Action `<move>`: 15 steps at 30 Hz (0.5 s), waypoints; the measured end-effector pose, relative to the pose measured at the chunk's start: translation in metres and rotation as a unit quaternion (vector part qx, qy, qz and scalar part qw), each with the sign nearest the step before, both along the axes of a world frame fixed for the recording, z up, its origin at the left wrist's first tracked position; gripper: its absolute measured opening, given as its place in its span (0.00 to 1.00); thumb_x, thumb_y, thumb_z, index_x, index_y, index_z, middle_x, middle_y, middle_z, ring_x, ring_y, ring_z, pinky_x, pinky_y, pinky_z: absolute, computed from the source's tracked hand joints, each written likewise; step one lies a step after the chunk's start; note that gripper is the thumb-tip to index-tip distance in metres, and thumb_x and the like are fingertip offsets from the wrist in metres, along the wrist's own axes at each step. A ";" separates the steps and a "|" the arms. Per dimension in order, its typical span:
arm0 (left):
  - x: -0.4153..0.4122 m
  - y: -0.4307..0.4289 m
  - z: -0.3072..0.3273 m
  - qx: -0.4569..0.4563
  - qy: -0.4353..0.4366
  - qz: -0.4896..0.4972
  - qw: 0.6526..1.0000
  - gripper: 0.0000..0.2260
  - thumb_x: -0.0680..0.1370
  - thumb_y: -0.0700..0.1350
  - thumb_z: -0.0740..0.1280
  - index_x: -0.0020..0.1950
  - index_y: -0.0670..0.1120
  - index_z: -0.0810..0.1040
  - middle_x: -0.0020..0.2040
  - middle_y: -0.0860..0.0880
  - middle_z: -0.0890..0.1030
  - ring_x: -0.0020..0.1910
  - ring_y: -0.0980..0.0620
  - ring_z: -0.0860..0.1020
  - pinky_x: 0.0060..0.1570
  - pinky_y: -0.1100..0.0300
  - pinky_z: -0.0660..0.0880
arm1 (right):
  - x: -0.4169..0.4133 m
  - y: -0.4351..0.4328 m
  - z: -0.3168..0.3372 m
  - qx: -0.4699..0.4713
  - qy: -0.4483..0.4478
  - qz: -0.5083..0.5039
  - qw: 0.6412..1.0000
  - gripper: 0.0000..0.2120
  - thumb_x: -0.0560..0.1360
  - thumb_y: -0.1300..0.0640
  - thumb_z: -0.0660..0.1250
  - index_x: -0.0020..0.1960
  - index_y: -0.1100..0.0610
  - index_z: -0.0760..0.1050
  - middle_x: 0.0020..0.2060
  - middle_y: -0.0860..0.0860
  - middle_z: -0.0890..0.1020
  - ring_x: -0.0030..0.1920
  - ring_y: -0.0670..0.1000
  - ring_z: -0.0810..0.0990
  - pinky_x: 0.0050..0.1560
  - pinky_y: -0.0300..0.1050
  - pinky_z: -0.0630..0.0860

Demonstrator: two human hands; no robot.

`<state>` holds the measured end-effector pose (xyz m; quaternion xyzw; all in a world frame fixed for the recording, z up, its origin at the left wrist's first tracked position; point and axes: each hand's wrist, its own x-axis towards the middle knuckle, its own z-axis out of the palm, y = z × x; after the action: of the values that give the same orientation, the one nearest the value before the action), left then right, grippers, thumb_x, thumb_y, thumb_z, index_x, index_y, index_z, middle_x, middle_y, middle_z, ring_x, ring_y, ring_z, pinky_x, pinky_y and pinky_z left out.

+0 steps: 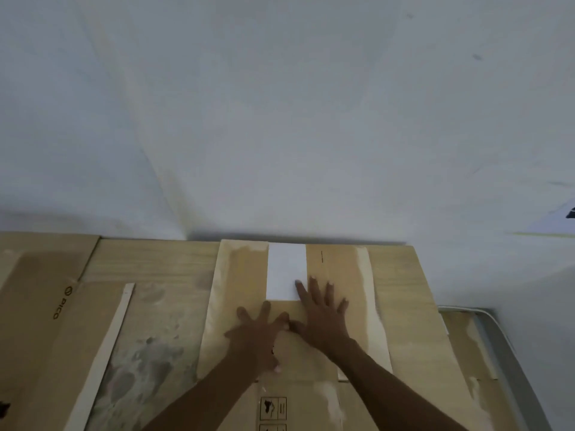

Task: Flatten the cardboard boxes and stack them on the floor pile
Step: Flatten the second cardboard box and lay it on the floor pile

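Against the white wall (280, 119), a flattened box (239, 275) lies on top of the pile (161, 306) of cardboard. I see both hands spread flat on it, fingers straight, gripping nothing: the left hand (258, 334) and right hand (323, 312) are side by side, thumbs nearly touching. I judge the box light, stiff across its panels and springy at the creases, best taken by its long edges. A loose pale strip (105, 353) lies to the left; a grey rail (497, 353) borders the right.
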<state>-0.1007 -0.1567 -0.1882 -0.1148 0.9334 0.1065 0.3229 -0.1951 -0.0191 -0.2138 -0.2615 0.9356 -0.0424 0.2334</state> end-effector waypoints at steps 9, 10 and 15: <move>-0.072 -0.037 -0.009 0.013 -0.017 0.044 0.999 0.52 0.69 0.59 0.76 0.78 0.64 0.39 0.79 0.50 0.35 0.76 0.33 0.39 0.63 0.24 0.60 | -0.077 -0.046 0.006 0.032 -0.072 -0.054 0.995 0.65 0.58 0.34 0.76 0.75 0.41 0.30 0.77 0.48 0.32 0.75 0.65 0.32 0.64 0.80 0.45; -0.077 -0.038 -0.007 0.006 -0.014 0.036 0.999 0.52 0.67 0.60 0.77 0.78 0.64 0.41 0.79 0.49 0.37 0.76 0.33 0.42 0.61 0.25 0.63 | -0.084 -0.048 0.004 0.041 -0.086 -0.056 0.994 0.68 0.56 0.33 0.77 0.75 0.40 0.29 0.76 0.47 0.31 0.75 0.64 0.30 0.63 0.81 0.45; -0.108 -0.050 -0.019 -0.029 0.099 -0.010 0.995 0.48 0.68 0.66 0.72 0.79 0.61 0.46 0.80 0.44 0.41 0.77 0.36 0.46 0.65 0.26 0.58 | -0.090 -0.057 0.000 0.054 -0.075 -0.064 0.994 0.63 0.61 0.36 0.76 0.76 0.43 0.32 0.78 0.47 0.35 0.76 0.65 0.35 0.65 0.80 0.53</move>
<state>-0.2090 -0.2065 -0.2075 -0.1031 0.9646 0.0871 0.2266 -0.2847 -0.0762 -0.2140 -0.1842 0.9312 -0.0259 0.3135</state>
